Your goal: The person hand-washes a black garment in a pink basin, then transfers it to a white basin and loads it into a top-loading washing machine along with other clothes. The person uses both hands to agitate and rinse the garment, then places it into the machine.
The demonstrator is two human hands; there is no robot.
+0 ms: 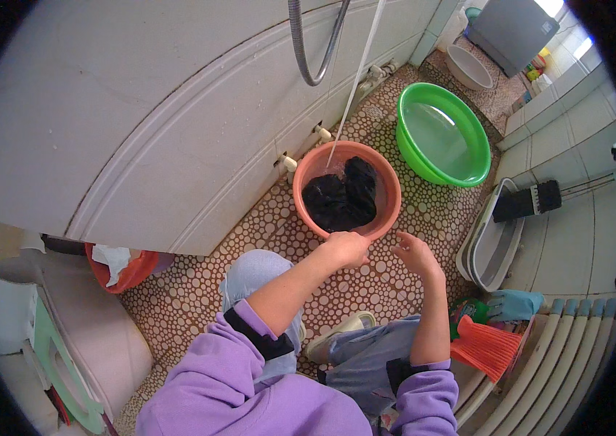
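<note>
An orange-brown plastic basin [393,179] stands on the floor in front of me, with dark wet cloth [333,203] bunched in it. A thin pale stream [351,94], which looks like running water, comes down from above into the basin. My left hand [346,250] is closed at the basin's near rim; its fingertips are partly hidden. Just right of that rim, my right hand [417,254] hangs apart from the basin, fingers spread and holding nothing.
A green basin [404,142] holding cloudy water stands beyond, to the right. A grey-white tub [476,254] and a black brush head [529,201] lean by the right wall. Nearer are an orange ribbed cloth [484,349] and a slatted rack [540,363]. A metal hose [297,36] hangs ahead; a red bin [141,272] stands left.
</note>
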